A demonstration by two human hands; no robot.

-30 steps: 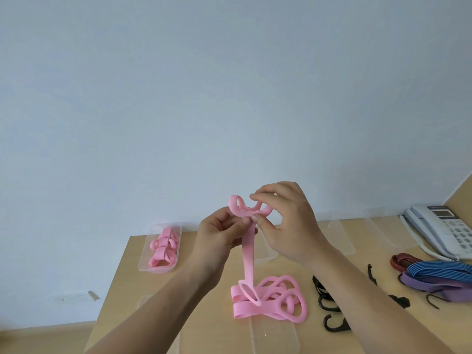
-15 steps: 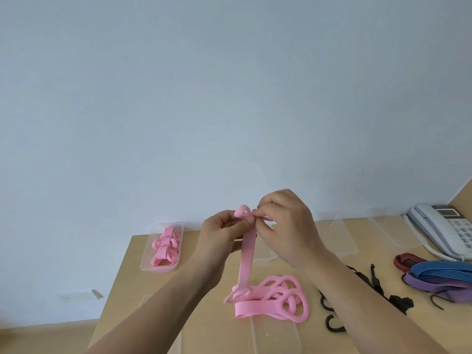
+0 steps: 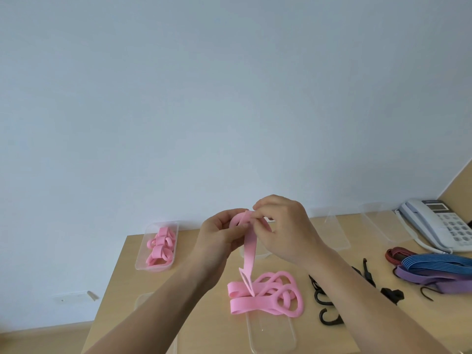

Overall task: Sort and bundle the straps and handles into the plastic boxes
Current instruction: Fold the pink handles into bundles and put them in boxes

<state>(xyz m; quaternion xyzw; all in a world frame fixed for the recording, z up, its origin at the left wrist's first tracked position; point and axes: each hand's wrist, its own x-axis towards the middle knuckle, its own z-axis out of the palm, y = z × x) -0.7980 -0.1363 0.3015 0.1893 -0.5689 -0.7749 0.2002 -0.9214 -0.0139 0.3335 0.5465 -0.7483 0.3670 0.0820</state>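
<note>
The pink strap [image 3: 249, 247] hung above the table [image 3: 120, 279], its top end folded into a small loop between both hands and its looped lower end reaching down to the loose pile of pink straps [image 3: 270, 296] on the tabletop. The left hand [image 3: 219, 236] pinched the folded top from the left, fingers curled round it; the right hand [image 3: 286, 231] gripped the same fold from the right with thumb and fingertips. In front of the pile lay an empty clear box [image 3: 270, 335]. At the far left stood a plastic box [image 3: 142, 254] holding bundled pink straps [image 3: 161, 246]. To the right lay black hooks [image 3: 325, 315], then blue [image 3: 439, 261], purple [image 3: 434, 277] and red straps [image 3: 394, 252], with a telephone [image 3: 439, 226] behind them.
</note>
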